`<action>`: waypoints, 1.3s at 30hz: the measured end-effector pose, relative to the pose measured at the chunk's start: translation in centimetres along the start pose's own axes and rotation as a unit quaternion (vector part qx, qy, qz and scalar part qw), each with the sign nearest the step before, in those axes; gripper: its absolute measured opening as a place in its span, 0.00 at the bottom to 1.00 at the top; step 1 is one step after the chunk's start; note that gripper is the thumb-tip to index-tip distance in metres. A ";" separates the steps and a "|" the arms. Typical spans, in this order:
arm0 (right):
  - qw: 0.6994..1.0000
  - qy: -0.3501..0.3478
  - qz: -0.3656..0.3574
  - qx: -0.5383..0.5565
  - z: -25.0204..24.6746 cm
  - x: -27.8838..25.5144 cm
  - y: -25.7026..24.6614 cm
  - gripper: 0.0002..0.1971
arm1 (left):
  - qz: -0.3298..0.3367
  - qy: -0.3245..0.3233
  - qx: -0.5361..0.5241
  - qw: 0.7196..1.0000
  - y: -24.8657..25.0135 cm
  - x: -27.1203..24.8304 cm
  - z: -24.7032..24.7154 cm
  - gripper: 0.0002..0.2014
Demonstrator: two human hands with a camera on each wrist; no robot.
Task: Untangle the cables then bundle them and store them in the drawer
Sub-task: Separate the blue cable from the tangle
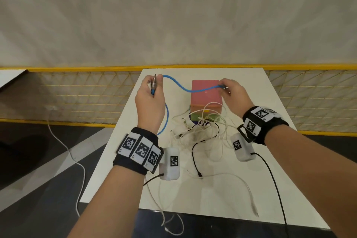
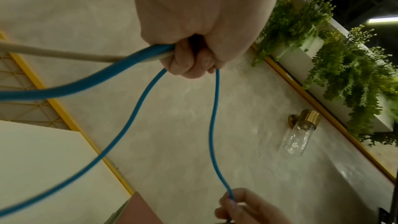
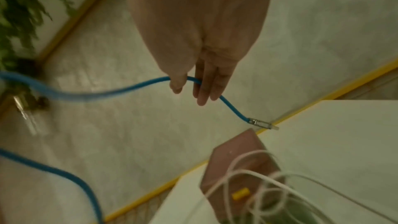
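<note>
Left hand: the left hand (image 1: 149, 94) is held above the table, fingers curled into a fist round the blue cable (image 1: 185, 88); a metal plug (image 1: 154, 81) stands up out of the fist beside the thumb.
Right hand: the right hand (image 1: 230, 92) pinches the blue cable between thumb and fingertips, near its other end; a short metal connector (image 3: 259, 123) hangs just past the fingertips.
Blue cable: it sags in an arc between the two hands, and a further loop drops from under the left fist toward the table.
Drawer box: a pink box (image 1: 206, 96) with a yellow handle (image 3: 240, 193) stands on the table directly below the right fingers; whether a drawer is pulled out cannot be told.
Tangle: white cables (image 1: 202, 127) and a black cable (image 1: 195, 152) lie knotted together in front of the box, below and between the hands; some white loops lie over the box front.
Table: the white table (image 1: 251, 189) bears the box and the tangle; one white cable runs off its near edge.
Left wrist view only: a white cord (image 2: 53, 54) passes into the left fist alongside the blue cable; a glass wall lamp (image 2: 299, 135) and green plants (image 2: 344, 67) appear beyond the fingers.
Right wrist view only: the connector's shape and the yellow handle are plain here; the thumb (image 3: 177, 81) presses the cable against the straight fingers.
</note>
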State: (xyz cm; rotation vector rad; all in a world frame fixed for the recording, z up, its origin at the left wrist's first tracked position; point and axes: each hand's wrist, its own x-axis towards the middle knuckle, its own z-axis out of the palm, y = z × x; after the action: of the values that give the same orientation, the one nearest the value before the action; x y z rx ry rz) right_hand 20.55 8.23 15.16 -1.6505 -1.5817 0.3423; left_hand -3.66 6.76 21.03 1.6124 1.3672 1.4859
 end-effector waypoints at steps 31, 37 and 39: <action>0.914 -0.397 -0.067 0.056 -0.9 -16.7 -8.9 0.29 | -0.077 -0.446 -0.083 0.888 4.0 -11.1 -5.0 0.14; 0.896 -0.355 -0.071 0.257 5.0 -21.3 -11.2 0.11 | -0.043 -0.349 -0.180 0.919 6.7 -10.7 -4.4 0.17; 0.904 -0.374 -0.034 0.206 6.5 -23.2 -9.3 0.15 | -0.027 -0.292 -0.225 0.929 7.5 -9.5 -5.2 0.17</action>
State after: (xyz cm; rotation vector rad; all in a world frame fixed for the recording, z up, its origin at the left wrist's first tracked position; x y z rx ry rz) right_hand 5.34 -11.94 9.89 -1.1740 -1.9164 1.2983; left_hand -5.08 -5.66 25.32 1.5188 0.6715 1.0527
